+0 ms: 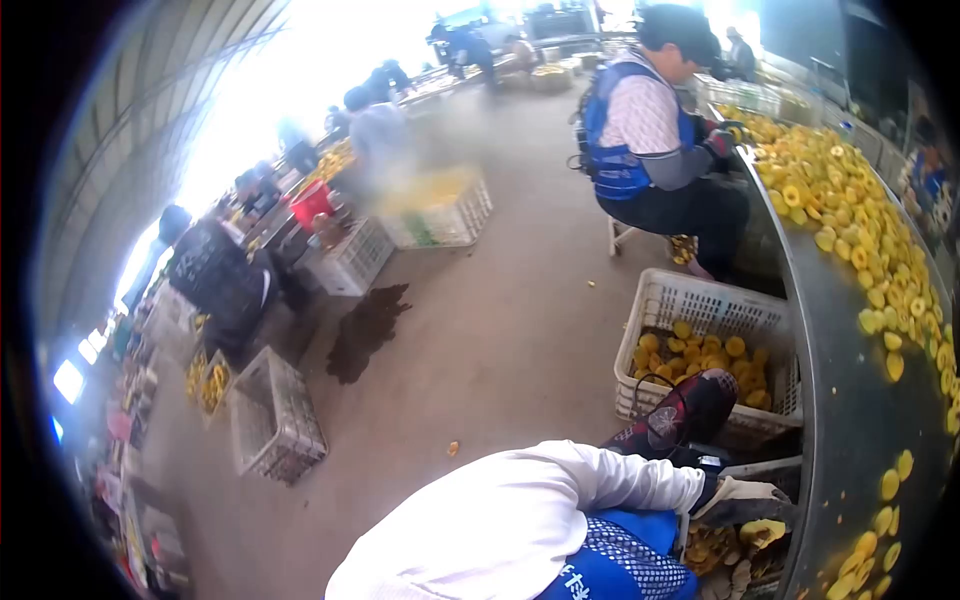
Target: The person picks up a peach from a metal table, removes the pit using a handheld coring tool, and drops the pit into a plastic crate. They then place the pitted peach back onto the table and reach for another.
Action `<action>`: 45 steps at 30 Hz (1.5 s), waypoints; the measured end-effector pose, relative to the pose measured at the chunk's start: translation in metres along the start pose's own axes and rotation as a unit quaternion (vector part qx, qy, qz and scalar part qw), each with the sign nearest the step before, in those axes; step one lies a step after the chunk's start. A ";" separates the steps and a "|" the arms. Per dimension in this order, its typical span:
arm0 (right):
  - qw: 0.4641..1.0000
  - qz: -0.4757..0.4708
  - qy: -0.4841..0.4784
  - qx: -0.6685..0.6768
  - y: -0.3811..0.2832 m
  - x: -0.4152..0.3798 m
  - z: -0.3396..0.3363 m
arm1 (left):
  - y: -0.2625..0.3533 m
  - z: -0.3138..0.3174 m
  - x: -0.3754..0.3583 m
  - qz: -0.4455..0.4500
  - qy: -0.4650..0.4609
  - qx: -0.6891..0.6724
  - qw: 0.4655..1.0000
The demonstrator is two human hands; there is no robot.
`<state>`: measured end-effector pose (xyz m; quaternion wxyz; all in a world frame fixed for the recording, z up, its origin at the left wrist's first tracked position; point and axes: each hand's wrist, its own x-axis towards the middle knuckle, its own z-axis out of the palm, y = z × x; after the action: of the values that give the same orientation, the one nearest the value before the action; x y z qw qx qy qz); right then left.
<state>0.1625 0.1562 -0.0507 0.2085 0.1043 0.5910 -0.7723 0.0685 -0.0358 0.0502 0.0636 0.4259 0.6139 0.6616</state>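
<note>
My left hand (745, 497), in a beige glove with dark grey fingers, reaches down beside the metal table's edge. Its fingers curl over a yellow peach half (762, 532) with a brownish hollow. Below the hand, a crate (760, 466) holds brownish-yellow scraps, partly hidden by my arm and the table. My white sleeve (560, 480) and blue apron (625, 560) fill the bottom of the view. I cannot make out my right hand.
Halved yellow peaches (850, 210) cover much of the long metal table (850, 420). A white crate (715, 295) of peaches stands beside my knee (690, 405). A co-worker (640, 130) sits farther along. Another crate (275, 420) and a dark wet patch (365, 330) are on the floor.
</note>
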 end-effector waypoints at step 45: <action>0.814 0.089 0.245 -0.519 0.014 0.017 0.049 | -0.132 0.032 -0.064 -0.376 -0.117 0.166 0.904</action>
<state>0.1581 0.1035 -0.0563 0.1481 0.2185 0.9238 -0.2775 0.0716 -0.0193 -0.0993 0.3077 0.2420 0.8175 0.4225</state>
